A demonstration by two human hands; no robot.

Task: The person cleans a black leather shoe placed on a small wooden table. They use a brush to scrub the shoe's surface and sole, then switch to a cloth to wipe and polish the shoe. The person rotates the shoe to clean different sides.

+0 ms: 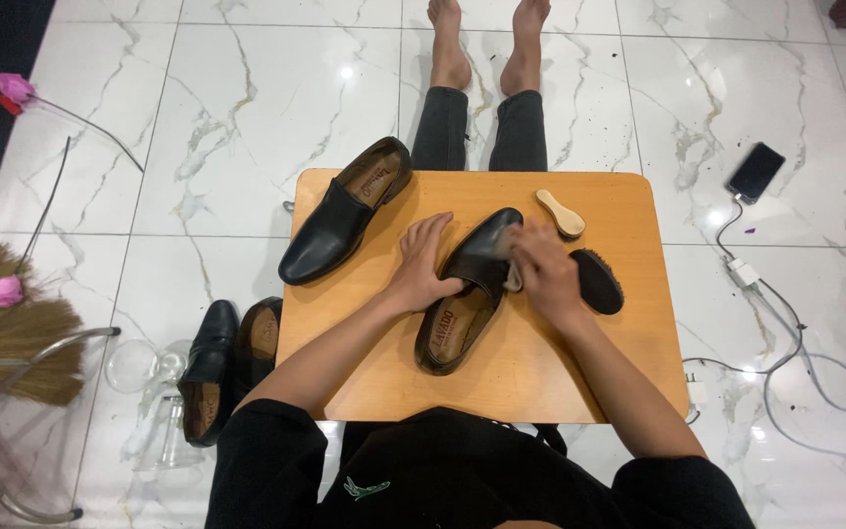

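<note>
A black leather shoe (462,299) lies on the small wooden table (540,362), toe pointing away from me. My left hand (421,264) rests flat against its left side, steadying it. My right hand (543,269) is closed over the shoe's toe and holds a small pale cloth or pad against the leather; the object is mostly hidden by my fingers. A second black shoe (345,211) lies at the table's far left corner.
A dark oval shoe brush (599,281) and a small wooden-handled brush (562,213) lie right of my hand. Two more black shoes (222,367) sit on the marble floor at left. A phone (756,171) with charger cable lies at right. A broom (2,323) is far left.
</note>
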